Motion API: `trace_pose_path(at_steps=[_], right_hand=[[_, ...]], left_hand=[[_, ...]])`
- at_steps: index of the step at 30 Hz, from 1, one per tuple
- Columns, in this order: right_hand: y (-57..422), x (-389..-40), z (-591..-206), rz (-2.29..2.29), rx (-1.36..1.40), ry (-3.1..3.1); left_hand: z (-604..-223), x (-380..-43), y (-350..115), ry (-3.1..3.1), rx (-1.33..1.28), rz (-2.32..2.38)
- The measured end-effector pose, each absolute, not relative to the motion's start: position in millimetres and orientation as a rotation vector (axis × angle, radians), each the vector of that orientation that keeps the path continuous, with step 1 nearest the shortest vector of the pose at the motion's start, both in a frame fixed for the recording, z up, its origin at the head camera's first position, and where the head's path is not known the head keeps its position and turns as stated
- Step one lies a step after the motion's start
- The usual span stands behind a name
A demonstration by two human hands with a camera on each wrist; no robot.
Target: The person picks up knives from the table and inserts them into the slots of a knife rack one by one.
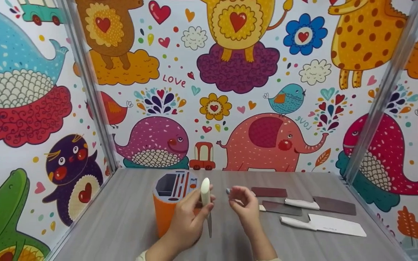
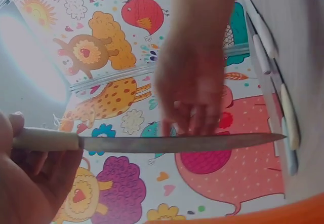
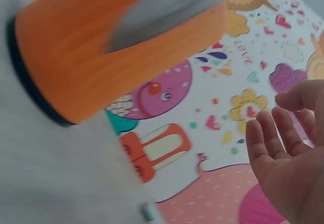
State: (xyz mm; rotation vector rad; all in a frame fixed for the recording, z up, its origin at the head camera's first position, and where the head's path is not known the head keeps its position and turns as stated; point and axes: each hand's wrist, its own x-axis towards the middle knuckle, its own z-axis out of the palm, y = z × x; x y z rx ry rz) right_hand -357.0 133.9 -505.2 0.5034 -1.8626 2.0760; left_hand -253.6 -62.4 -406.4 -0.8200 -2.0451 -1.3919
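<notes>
My left hand [image 1: 189, 217] grips a knife by its cream handle [image 1: 205, 188], with the blade pointing down at the table. In the left wrist view the long, narrow blade [image 2: 177, 144] shows in full, tapering to a point. Just right of it, my right hand [image 1: 247, 208] is raised with loosely curled fingers and holds nothing. Its palm [image 3: 293, 178] faces the camera in the right wrist view. An orange knife block [image 1: 161, 214] with a grey slotted top stands beside and partly behind the left hand. The block's slots look unfilled by knives.
Several knives lie on the right of the grey table [image 1: 129, 217]: a white cleaver [image 1: 339, 225], a dark-bladed cleaver [image 1: 336, 205], another dark blade [image 1: 283, 207] and a reddish-brown blade [image 1: 269, 191]. Printed cartoon walls [image 1: 209, 72] enclose the table's back and sides.
</notes>
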Motion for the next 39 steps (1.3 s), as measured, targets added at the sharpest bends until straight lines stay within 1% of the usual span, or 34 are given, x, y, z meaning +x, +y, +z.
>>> trace_pose_path(at_steps=[4,10,12,20,27,32,39], right_hand=[[118.7,-362.4,-528.3,2.105,0.568,-1.904],[86.8,-360.5,-547.2,2.159,0.848,-2.148],[78.6,-356.8,-550.3,2.13,0.903,-2.266],[59.5,-353.0,-549.0,1.99,0.76,-2.527],[54.8,-356.1,-543.8,1.946,0.625,-2.627],[55.0,-356.5,-543.1,1.967,0.591,-2.626],[49.8,-355.2,-539.5,1.97,0.597,-2.613]], left_hand=[[-384.8,-256.2,-71.9,-1.922,-0.835,-1.319],[-352.2,-258.2,-88.9,-1.772,-0.8,-1.232],[-343.5,-258.3,-91.7,-1.74,-0.807,-1.237],[-319.0,-261.9,-96.6,-1.718,-0.816,-1.177],[-304.6,-277.3,-108.2,-1.748,-0.745,-1.081],[-302.0,-291.5,-114.0,-1.733,-0.697,-1.049],[-310.7,-308.3,-114.8,-1.768,-0.636,-0.967]])
